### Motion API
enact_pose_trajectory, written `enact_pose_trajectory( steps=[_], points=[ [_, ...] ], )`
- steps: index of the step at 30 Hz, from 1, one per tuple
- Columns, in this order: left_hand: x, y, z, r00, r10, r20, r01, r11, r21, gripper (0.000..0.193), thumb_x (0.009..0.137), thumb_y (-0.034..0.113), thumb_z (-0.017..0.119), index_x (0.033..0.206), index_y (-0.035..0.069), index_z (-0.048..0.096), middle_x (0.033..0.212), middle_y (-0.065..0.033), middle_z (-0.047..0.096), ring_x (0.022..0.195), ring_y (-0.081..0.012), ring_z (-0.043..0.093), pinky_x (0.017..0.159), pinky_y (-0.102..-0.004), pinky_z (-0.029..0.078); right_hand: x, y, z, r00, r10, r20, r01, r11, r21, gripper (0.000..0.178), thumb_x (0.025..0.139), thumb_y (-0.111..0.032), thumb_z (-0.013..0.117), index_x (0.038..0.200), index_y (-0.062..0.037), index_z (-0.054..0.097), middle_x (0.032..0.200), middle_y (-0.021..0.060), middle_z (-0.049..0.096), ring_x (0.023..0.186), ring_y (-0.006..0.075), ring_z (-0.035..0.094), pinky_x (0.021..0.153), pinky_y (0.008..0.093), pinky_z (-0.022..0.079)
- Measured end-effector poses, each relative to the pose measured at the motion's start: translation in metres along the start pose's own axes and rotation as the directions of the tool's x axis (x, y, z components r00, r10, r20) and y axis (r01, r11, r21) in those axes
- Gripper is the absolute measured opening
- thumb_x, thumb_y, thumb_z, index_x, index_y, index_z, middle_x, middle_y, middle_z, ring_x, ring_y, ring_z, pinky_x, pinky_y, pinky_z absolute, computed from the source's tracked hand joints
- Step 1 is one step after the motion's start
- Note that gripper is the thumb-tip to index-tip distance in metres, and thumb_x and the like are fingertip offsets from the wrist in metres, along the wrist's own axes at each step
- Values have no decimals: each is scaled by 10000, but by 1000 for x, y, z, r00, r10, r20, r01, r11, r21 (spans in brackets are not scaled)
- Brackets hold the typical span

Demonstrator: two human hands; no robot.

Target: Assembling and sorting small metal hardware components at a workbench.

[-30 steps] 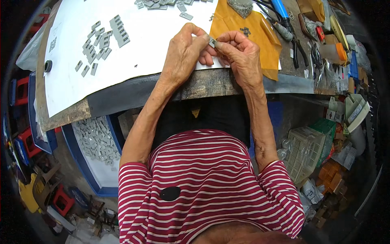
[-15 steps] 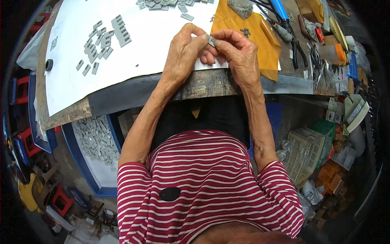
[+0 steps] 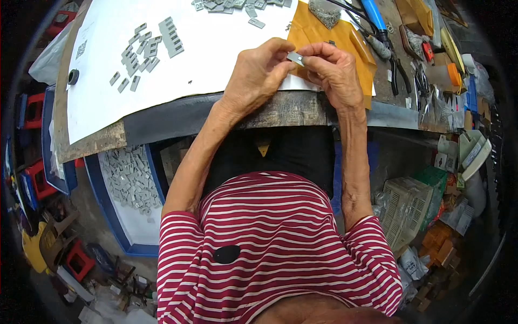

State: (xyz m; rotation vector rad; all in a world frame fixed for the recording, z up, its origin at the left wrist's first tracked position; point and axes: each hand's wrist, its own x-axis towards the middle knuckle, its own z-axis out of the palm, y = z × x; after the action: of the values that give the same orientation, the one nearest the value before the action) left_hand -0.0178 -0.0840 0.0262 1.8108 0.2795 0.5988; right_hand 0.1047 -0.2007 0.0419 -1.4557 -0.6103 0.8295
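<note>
A small flat grey rectangular piece (image 3: 294, 58) with a notch or hole is raised above the table's near edge. My right hand (image 3: 337, 73) pinches its right end between thumb and fingers. Close by on the left, my left hand (image 3: 258, 75) has its thumb and forefinger parted around the piece's other end; any contact by the fingers behind is hidden. On the white sheet (image 3: 216, 70) lie a row of joined grey pieces (image 3: 171, 38), loose grey pieces (image 3: 141, 51) beside it and a heap of grey pieces (image 3: 229, 5) farther back.
Brown paper (image 3: 356, 70) bears a bag of small metal parts (image 3: 326, 13). Blue-handled pliers (image 3: 375, 21) and other tools lie at right. A black ring (image 3: 73, 76) sits at the left edge. Below the table, a blue tray (image 3: 102, 200) holds many grey pieces.
Both hands have shifted slightly right with the grey piece. My left thumb and forefinger have parted from around it, and more of the piece shows. The whole view has also shifted a little.
</note>
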Motion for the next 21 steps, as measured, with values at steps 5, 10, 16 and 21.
enact_pose_trajectory(
  steps=[5,10,16,21],
  points=[
    [-2,2,-2,967,246,73,-256,912,319,203,764,46,608,963,24,568,785,-136,610,689,-227,613,597,-294,487,0,-4,-5,992,66,104,-63,997,-32,139,755,-57,584,868,22,600,635,15,552,491,53,459,432,171,327],
    [-4,5,2,939,325,111,-338,815,471,164,756,74,600,900,21,543,751,-129,591,681,-280,593,598,-348,470,-1,-8,-8,987,110,120,-100,991,-89,123,754,-30,580,864,24,580,634,17,553,488,50,460,426,171,318],
    [-14,7,-12,956,273,111,-289,793,537,171,758,90,609,906,31,545,754,-114,596,659,-264,589,603,-353,463,1,-4,5,987,56,149,-35,990,-134,105,754,-31,598,845,23,598,651,12,562,529,51,474,480,176,363],
    [-24,9,-29,959,264,102,-276,790,548,176,762,92,616,913,28,553,754,-111,600,637,-253,588,591,-333,465,2,3,17,982,-7,191,24,996,-83,127,781,-67,608,875,18,616,670,6,567,562,58,479,512,176,385]
  ],
)
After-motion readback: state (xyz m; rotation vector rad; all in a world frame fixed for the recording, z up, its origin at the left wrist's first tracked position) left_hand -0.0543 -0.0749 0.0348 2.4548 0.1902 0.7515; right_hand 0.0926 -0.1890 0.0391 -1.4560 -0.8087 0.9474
